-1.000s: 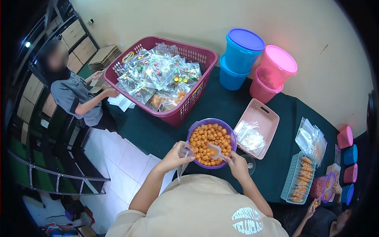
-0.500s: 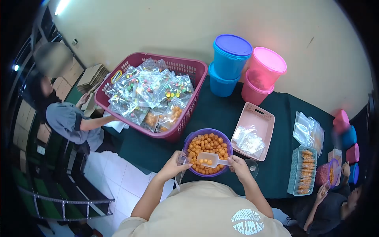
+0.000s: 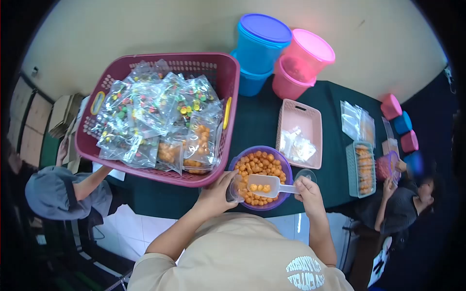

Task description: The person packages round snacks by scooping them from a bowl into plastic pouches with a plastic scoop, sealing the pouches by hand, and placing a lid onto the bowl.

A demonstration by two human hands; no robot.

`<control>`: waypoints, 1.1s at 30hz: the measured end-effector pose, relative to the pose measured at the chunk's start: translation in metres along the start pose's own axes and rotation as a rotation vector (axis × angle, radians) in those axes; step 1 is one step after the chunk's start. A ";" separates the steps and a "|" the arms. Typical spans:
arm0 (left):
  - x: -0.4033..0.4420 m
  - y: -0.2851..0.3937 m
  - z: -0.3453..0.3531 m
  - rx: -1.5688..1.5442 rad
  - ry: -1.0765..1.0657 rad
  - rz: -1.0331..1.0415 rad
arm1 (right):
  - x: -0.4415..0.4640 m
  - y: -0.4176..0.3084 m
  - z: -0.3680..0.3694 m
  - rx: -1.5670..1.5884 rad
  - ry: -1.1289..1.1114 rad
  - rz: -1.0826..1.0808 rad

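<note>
My right hand [image 3: 308, 195] grips the handle of a clear plastic scoop [image 3: 274, 185], which carries a few round orange snack balls. Below the scoop stands a purple bowl [image 3: 290, 172] filled with more orange snack balls [image 3: 264, 164]. On the bowl's left side, my left hand [image 3: 217, 196] is closed around a clear plastic bag [image 3: 236, 189], its mouth facing the scoop's tip. The scoop's front edge is at the bag's opening; whether they touch I cannot tell.
A maroon basket [image 3: 232, 160] holds many filled packets. Blue tubs [image 3: 262, 43] and pink tubs [image 3: 302, 63] stand against the wall. A pink tray [image 3: 315, 131] holds small bags; a teal basket [image 3: 353, 169] holds orange packets. Co-workers sit left [image 3: 63, 194] and right [image 3: 403, 208].
My view has shifted, so the table appears moved. The scoop has come nearer the bag's mouth, and the bag now faces it more openly.
</note>
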State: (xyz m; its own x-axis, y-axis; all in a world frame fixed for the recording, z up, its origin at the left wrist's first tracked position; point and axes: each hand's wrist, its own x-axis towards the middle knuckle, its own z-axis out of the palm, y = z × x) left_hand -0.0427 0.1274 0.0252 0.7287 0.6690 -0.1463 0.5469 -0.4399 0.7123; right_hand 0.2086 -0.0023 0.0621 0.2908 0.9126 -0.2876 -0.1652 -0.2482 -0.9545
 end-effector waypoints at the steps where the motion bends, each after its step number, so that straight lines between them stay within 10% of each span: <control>1: 0.002 -0.001 0.002 -0.010 -0.019 0.020 | -0.006 0.000 0.003 -0.005 0.028 0.003; 27: 0.027 -0.007 0.001 -0.262 -0.109 0.348 | -0.050 -0.028 0.068 -0.683 0.379 -0.160; 33: 0.015 -0.014 -0.010 -0.376 -0.215 0.104 | -0.044 -0.032 0.042 -1.008 0.690 -0.260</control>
State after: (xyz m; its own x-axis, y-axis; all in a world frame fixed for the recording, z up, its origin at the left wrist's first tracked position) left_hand -0.0433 0.1492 0.0201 0.8629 0.4753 -0.1717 0.3070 -0.2232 0.9252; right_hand 0.1620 -0.0208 0.1083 0.6903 0.6867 0.2279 0.6775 -0.5029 -0.5367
